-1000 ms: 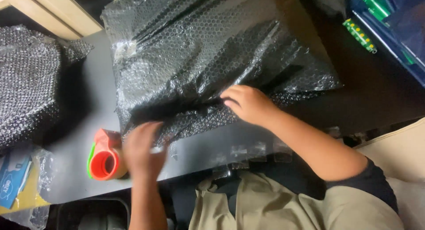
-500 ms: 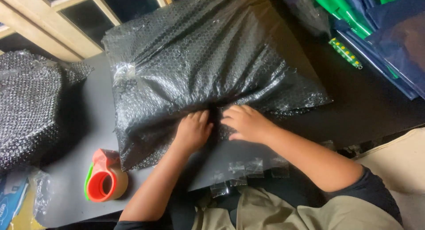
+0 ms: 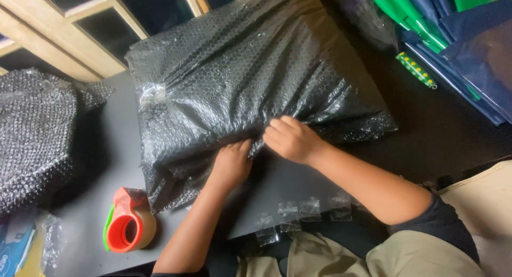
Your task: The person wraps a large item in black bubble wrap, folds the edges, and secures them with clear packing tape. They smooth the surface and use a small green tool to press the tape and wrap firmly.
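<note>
Bubble-wrapped parcel, dark and bulky, lies across the middle of the grey surface, its far end reaching toward the wooden window frame. Both hands work at its near edge: the left hand has its fingers curled down onto the wrap, pressing or pinching it, though how tight that grip is I cannot tell; the right hand, just beside it, has its fingers bent over a fold of the wrap and seems to hold it. Near left sits an orange tape dispenser, apart from the parcel. Farther left rests another bubble-wrapped bundle. Small clear tape pieces hang along the near edge of the surface.
</note>
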